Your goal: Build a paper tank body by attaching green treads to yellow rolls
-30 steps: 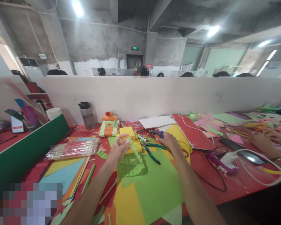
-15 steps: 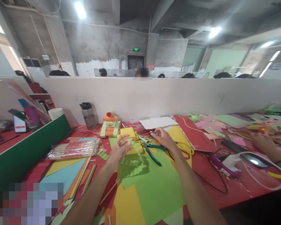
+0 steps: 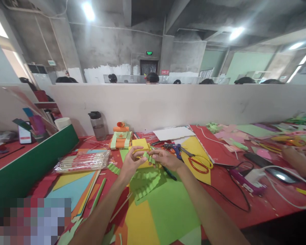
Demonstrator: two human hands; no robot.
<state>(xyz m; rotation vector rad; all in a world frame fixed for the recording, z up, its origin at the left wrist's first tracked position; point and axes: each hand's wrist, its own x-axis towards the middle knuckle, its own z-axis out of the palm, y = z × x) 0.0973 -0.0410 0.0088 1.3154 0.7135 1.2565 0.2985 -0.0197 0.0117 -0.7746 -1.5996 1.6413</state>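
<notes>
The right hand (image 3: 167,160) hides most of the pliers (image 3: 170,173) and, with the left hand (image 3: 131,162), part of the green strip (image 3: 149,157). A co-worker's arm (image 3: 293,161) is blurred, cut off by the right edge.

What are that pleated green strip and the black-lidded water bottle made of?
Pleated green strip: probably matte paper, thin and holding zigzag folds. Water bottle: smooth, glossy, see-through, likely plastic, though glass is possible; its black lid looks like opaque plastic.
</notes>
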